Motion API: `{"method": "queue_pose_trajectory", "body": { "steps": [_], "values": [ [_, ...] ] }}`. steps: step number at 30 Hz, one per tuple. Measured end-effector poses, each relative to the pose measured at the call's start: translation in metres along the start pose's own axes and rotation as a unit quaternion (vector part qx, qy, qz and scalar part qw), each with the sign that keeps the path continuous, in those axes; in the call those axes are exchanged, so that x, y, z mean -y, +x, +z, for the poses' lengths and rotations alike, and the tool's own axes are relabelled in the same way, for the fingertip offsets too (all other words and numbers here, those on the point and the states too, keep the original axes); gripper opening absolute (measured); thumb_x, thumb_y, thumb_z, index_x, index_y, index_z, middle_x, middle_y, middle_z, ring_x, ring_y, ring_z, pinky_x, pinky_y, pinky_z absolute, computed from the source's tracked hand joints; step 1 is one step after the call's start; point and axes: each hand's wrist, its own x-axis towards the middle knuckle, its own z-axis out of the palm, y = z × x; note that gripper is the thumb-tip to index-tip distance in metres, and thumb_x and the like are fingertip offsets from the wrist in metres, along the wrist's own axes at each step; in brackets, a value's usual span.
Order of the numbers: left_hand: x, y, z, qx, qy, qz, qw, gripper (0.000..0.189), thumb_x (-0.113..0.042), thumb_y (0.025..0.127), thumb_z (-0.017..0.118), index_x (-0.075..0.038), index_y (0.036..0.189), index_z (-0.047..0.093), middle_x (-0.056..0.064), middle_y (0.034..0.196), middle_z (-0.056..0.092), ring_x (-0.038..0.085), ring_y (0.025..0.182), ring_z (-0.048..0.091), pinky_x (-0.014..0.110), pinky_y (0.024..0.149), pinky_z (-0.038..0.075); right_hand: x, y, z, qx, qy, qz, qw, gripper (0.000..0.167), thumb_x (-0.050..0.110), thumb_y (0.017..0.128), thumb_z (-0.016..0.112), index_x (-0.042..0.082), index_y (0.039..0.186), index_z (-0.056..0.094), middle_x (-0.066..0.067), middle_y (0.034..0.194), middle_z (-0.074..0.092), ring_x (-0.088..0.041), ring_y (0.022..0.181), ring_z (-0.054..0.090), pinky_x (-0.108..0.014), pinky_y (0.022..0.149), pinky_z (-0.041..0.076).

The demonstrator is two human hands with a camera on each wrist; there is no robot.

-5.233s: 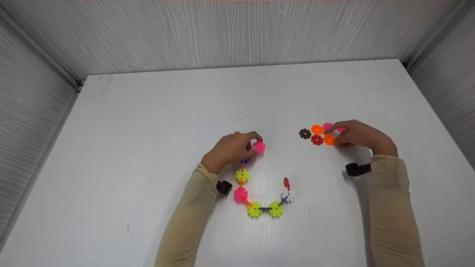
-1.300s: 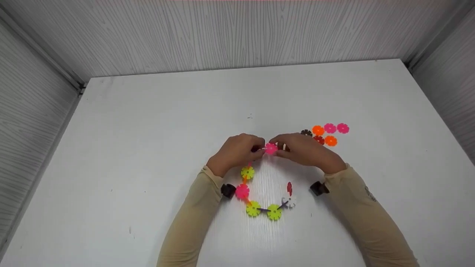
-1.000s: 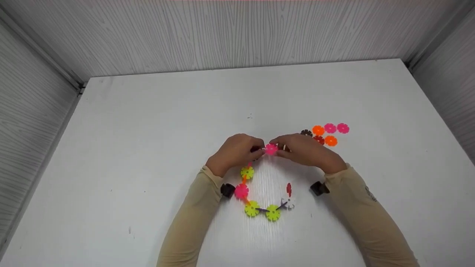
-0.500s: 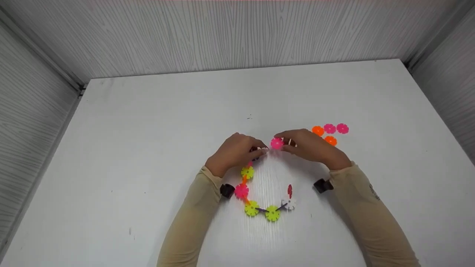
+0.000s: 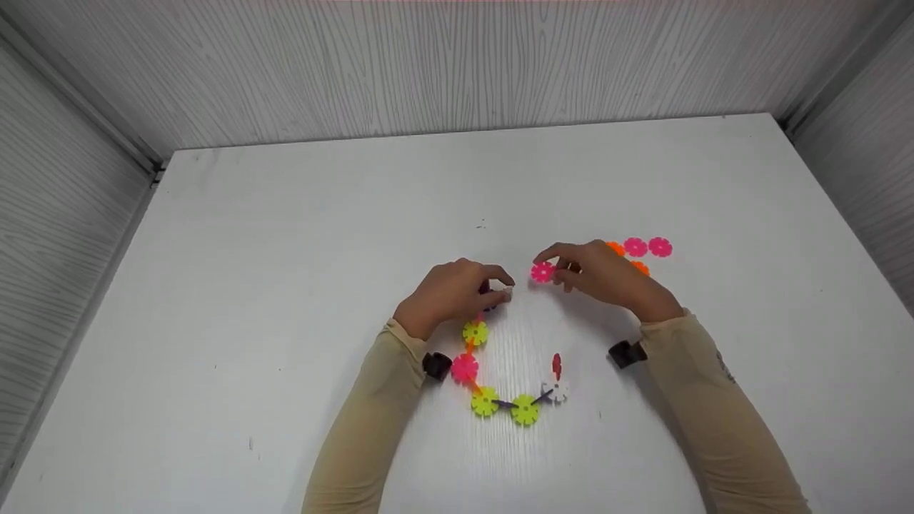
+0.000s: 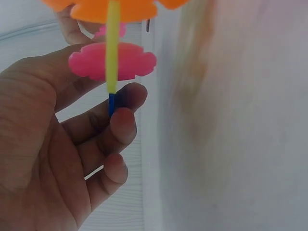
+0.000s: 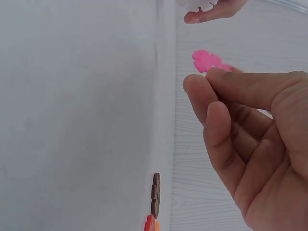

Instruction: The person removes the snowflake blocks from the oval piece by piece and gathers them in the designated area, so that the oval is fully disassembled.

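Observation:
My left hand (image 5: 453, 293) holds the upper end of a chain of slotted plastic flower discs, where a white disc (image 7: 198, 5) shows at its fingertips. In the left wrist view its curled fingers lie around a blue disc (image 6: 111, 103), beside a pink disc (image 6: 113, 61) and a yellow disc (image 6: 112, 43) seen edge-on. Apart from the chain, my right hand (image 5: 607, 278) pinches a loose pink disc (image 5: 543, 272) between thumb and fingers. The chain curves down past a yellow disc (image 5: 525, 410) and ends at an upright red disc (image 5: 557, 365) on a white one.
Loose discs lie flat behind my right hand, among them two pink discs (image 5: 648, 247) and an orange disc (image 5: 640, 268) partly covered. A brown disc (image 7: 155, 195) appears in the right wrist view. The white table (image 5: 285, 214) meets a wood-grained panel (image 5: 457, 71) at the back.
The pink disc was at the left fingertips about a second ago. My right hand has drawn it away to the right and slightly back. The left hand has barely moved.

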Motion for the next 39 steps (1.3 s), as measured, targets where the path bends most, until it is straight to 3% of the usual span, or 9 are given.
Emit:
{"method": "queue_pose_trajectory", "body": {
  "steps": [7, 13, 19, 24, 29, 33, 39],
  "values": [
    [-0.001, 0.000, 0.000, 0.026, 0.000, -0.031, 0.9992, 0.042, -0.039, 0.086, 0.070, -0.025, 0.124, 0.063, 0.000, 0.098, 0.068, 0.016, 0.086, 0.058, 0.035, 0.080, 0.050, -0.004, -0.002, -0.004, -0.014, -0.006, 0.024, 0.9996, 0.032, 0.017, 0.095, 0.059, 0.023, 0.126, 0.063, -0.005, 0.099, 0.070, -0.019, 0.076, 0.063, -0.031, 0.073, 0.052],
    [-0.002, -0.002, 0.000, 0.050, 0.009, -0.041, 0.9979, 0.051, -0.038, 0.083, 0.072, -0.023, 0.129, 0.057, 0.004, 0.115, 0.067, 0.019, 0.101, 0.060, 0.040, 0.090, 0.049, -0.008, -0.004, -0.010, -0.036, 0.008, 0.003, 0.9993, 0.030, 0.014, 0.095, 0.059, 0.018, 0.124, 0.064, -0.007, 0.094, 0.070, -0.022, 0.074, 0.063, -0.029, 0.069, 0.050],
    [-0.003, -0.003, -0.001, 0.066, 0.009, -0.045, 0.9968, 0.049, -0.030, 0.085, 0.068, -0.022, 0.130, 0.054, 0.004, 0.119, 0.064, 0.022, 0.100, 0.058, 0.041, 0.093, 0.049, -0.014, -0.007, -0.019, -0.052, 0.024, 0.005, 0.9983, 0.029, 0.012, 0.096, 0.057, 0.017, 0.123, 0.065, -0.009, 0.091, 0.070, -0.024, 0.073, 0.062, -0.029, 0.066, 0.048],
    [-0.003, -0.003, -0.001, 0.064, 0.003, -0.039, 0.9972, 0.045, -0.026, 0.086, 0.065, -0.019, 0.129, 0.055, 0.004, 0.118, 0.064, 0.021, 0.098, 0.056, 0.039, 0.092, 0.050, -0.022, -0.010, -0.027, -0.043, 0.058, 0.037, 0.9968, 0.030, 0.012, 0.096, 0.055, 0.018, 0.124, 0.064, -0.012, 0.090, 0.068, -0.023, 0.068, 0.058, -0.028, 0.060, 0.047],
    [-0.001, -0.002, -0.001, 0.054, 0.001, -0.023, 0.9983, 0.043, -0.026, 0.087, 0.064, -0.018, 0.128, 0.056, 0.004, 0.116, 0.064, 0.021, 0.097, 0.056, 0.038, 0.091, 0.050, -0.033, -0.014, -0.037, -0.028, 0.077, 0.088, 0.9928, 0.033, 0.015, 0.097, 0.054, 0.019, 0.128, 0.061, -0.012, 0.097, 0.067, -0.022, 0.076, 0.062, -0.029, 0.068, 0.051],
    [0.001, -0.002, 0.000, 0.046, 0.008, -0.016, 0.9988, 0.041, -0.027, 0.088, 0.062, -0.019, 0.128, 0.056, 0.004, 0.111, 0.065, 0.021, 0.093, 0.055, 0.038, 0.087, 0.050, -0.043, -0.020, -0.046, -0.033, 0.058, 0.095, 0.9932, 0.034, 0.016, 0.097, 0.053, 0.019, 0.130, 0.060, -0.013, 0.101, 0.066, -0.023, 0.084, 0.061, -0.030, 0.071, 0.050],
    [0.001, -0.002, 0.000, 0.031, 0.018, -0.012, 0.9993, 0.039, -0.029, 0.089, 0.062, -0.027, 0.128, 0.058, 0.003, 0.111, 0.067, 0.022, 0.094, 0.057, 0.039, 0.084, 0.050, -0.055, -0.027, -0.056, -0.046, 0.064, 0.109, 0.9910, 0.034, 0.015, 0.098, 0.052, 0.018, 0.130, 0.060, -0.014, 0.098, 0.065, -0.025, 0.079, 0.060, -0.034, 0.068, 0.048]
  ]
}}
